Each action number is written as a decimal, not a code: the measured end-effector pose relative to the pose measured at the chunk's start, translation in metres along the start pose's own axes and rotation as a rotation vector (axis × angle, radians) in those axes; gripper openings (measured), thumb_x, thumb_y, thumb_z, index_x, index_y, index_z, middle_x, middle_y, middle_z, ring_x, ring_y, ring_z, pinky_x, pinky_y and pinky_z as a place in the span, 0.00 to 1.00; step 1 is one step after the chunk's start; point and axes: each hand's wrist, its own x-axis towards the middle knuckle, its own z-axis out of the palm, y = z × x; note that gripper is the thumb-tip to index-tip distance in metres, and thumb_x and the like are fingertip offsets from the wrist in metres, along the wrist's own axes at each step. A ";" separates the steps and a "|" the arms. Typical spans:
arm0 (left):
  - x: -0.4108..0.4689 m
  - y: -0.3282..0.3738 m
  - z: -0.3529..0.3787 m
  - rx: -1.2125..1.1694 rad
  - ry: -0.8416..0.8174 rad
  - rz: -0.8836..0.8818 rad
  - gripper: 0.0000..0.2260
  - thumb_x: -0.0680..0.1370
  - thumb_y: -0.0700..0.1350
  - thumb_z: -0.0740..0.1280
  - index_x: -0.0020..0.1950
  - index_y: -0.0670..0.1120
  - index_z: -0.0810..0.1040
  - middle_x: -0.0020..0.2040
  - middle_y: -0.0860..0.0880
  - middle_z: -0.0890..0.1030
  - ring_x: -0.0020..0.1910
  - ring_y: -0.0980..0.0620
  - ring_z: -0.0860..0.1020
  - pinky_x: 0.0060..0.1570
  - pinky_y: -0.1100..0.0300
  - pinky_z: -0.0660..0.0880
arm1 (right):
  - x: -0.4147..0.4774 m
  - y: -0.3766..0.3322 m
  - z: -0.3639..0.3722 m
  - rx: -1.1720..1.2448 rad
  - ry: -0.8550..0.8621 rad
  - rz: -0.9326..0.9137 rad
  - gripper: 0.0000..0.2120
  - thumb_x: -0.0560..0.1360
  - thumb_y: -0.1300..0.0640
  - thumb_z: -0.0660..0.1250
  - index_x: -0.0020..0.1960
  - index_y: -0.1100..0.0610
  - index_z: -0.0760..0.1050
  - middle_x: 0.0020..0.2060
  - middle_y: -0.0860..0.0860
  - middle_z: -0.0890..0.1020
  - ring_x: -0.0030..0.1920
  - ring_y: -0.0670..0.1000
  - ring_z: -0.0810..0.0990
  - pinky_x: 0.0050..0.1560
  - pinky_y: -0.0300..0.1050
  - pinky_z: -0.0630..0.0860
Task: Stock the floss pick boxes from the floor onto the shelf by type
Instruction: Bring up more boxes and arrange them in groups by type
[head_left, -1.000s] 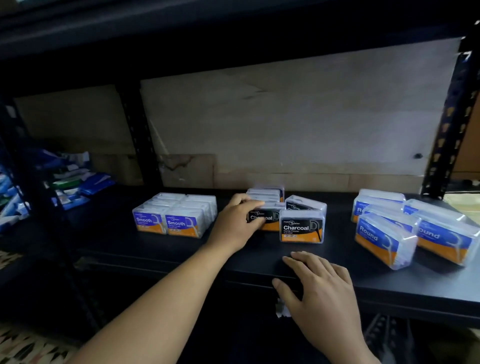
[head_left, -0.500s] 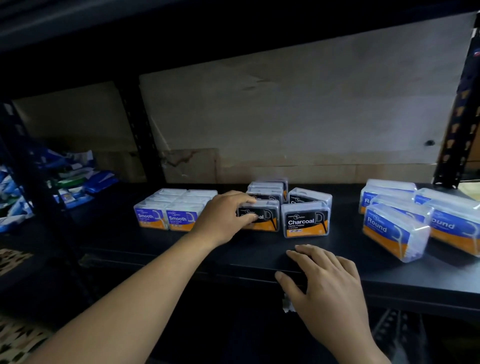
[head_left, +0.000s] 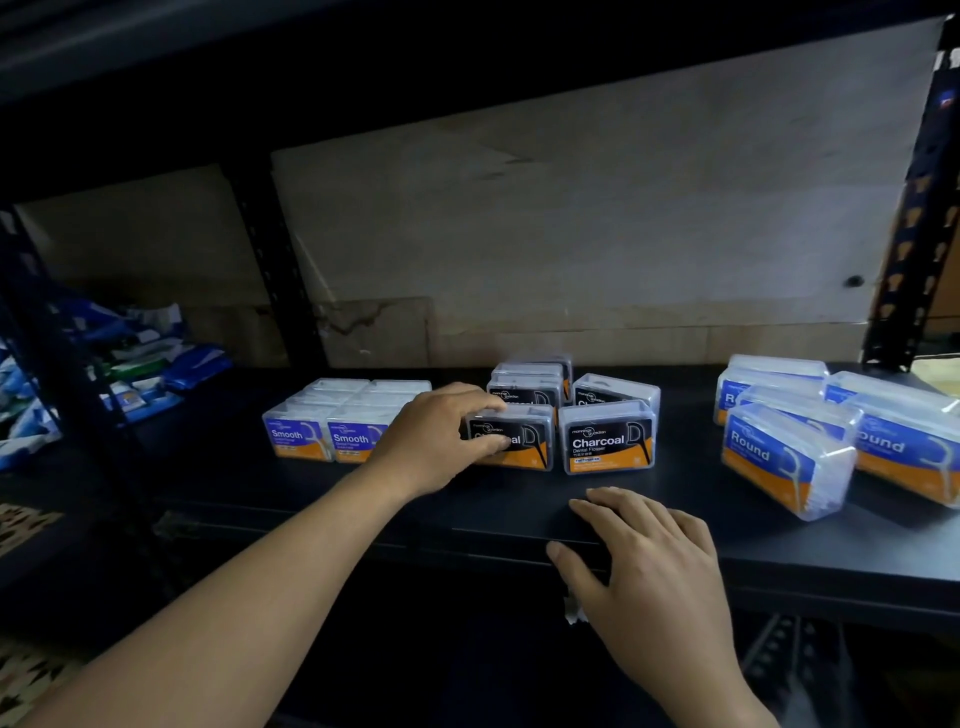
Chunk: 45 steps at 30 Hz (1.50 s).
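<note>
Three groups of clear floss pick boxes stand on the dark shelf (head_left: 519, 509). Blue "Smooth" boxes (head_left: 306, 436) are at the left, black "Charcoal" boxes (head_left: 608, 441) in the middle, blue "Round" boxes (head_left: 784, 457) at the right. My left hand (head_left: 436, 441) grips the front-left Charcoal box (head_left: 524, 441), fingers over its top and thumb on its label. My right hand (head_left: 649, 566) rests flat on the shelf's front edge, fingers straight, holding nothing.
A black slotted upright (head_left: 280, 280) stands behind the Smooth boxes and another upright (head_left: 914, 234) at the far right. Blue and green packets (head_left: 135, 364) lie on the neighbouring shelf at the left. Patterned floor (head_left: 21, 670) shows at the bottom left.
The view has shifted slightly. My left hand stays on the front-left Charcoal box, which now sits level beside the other front box. My right hand has barely moved.
</note>
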 end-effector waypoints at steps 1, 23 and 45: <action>0.001 -0.001 -0.002 0.015 -0.003 0.004 0.21 0.72 0.60 0.73 0.63 0.56 0.80 0.59 0.60 0.79 0.57 0.58 0.77 0.58 0.57 0.74 | 0.000 0.000 0.000 -0.001 -0.003 0.000 0.23 0.71 0.35 0.61 0.56 0.47 0.83 0.55 0.41 0.82 0.58 0.46 0.80 0.59 0.46 0.66; 0.087 0.013 -0.022 0.162 -0.472 -0.017 0.15 0.79 0.52 0.69 0.65 0.53 0.80 0.63 0.55 0.81 0.57 0.58 0.78 0.55 0.61 0.73 | 0.000 0.003 0.002 0.010 0.014 -0.022 0.22 0.71 0.35 0.61 0.55 0.46 0.83 0.55 0.41 0.82 0.58 0.46 0.80 0.58 0.47 0.65; 0.084 0.012 -0.045 0.066 -0.582 -0.040 0.14 0.80 0.47 0.68 0.66 0.51 0.80 0.63 0.56 0.80 0.59 0.64 0.76 0.55 0.72 0.69 | 0.000 0.001 0.001 -0.003 0.011 -0.015 0.22 0.71 0.35 0.61 0.55 0.46 0.83 0.55 0.41 0.82 0.58 0.45 0.80 0.59 0.46 0.64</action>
